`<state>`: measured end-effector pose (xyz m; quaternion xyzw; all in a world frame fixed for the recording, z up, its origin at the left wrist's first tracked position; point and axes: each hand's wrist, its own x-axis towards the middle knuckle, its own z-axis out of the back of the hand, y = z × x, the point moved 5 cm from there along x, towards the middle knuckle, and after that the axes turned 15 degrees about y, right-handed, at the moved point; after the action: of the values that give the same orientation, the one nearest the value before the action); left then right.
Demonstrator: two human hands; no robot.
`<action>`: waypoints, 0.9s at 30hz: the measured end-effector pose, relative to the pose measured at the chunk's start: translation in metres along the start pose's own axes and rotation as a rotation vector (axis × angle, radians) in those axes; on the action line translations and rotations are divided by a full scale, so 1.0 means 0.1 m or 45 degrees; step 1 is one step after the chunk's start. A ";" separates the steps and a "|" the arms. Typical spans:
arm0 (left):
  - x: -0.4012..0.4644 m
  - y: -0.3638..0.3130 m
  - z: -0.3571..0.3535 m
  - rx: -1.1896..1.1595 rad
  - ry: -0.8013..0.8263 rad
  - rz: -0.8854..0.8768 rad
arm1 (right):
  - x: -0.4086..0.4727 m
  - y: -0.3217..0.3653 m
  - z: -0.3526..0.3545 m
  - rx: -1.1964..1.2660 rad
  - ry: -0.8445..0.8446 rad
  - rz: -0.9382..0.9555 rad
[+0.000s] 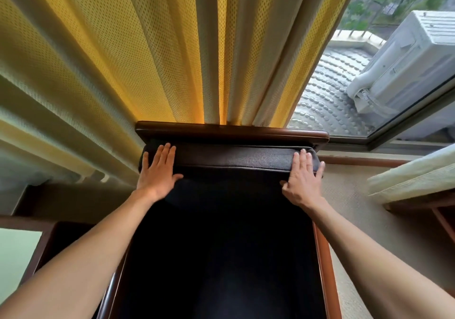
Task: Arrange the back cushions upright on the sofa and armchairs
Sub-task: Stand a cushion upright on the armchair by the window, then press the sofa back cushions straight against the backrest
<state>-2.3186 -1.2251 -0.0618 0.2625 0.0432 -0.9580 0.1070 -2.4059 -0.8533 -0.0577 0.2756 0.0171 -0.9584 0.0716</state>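
Both arms reach straight forward from 6 o'clock, bare to the elbow. The left hand (158,169) lies flat, palm down, on the left top corner of the dark back cushion (236,157), its fingers (164,154) straight and slightly apart, the thumb spread toward the middle. The right hand (304,180) presses on the right top corner, fingers side by side over the top edge, little finger down the cushion's outer side, thumb on its front face. Neither hand closes round the cushion; both rest on it open.

The one cushion stands upright at the centre, leaning against the armchair's wooden back rail (231,132), which runs just behind it toward 12 o'clock. Two wooden armrests flank the dark seat; the right one (325,269) shows at 5 o'clock. Yellow curtain (123,47) hangs in folds directly behind the rail from 9 to 12 o'clock. At 2 o'clock a window (406,121) shows one white air-conditioner unit (408,62) outside.
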 end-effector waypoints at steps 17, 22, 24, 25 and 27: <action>-0.88 -0.77 0.29 -0.618 -0.069 -0.072 | -0.84 1.44 0.42 0.022 0.126 0.353; -1.44 -0.30 0.96 -0.668 -0.200 -0.045 | -1.39 2.06 1.11 0.144 0.031 0.524; -1.81 0.04 1.19 -0.690 -0.269 -0.026 | -1.70 2.48 1.32 0.133 -0.013 0.635; -2.02 0.26 1.28 -0.705 -0.314 0.015 | -1.88 2.72 1.40 0.113 -0.026 0.700; -2.54 0.76 1.41 -0.733 -0.396 0.139 | -2.32 3.24 1.53 0.063 -0.055 0.819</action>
<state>-2.1579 -1.2722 0.1875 0.0742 0.2811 -0.9280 0.2332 -2.2444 -1.1548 0.1968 0.2482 -0.0958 -0.8924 0.3644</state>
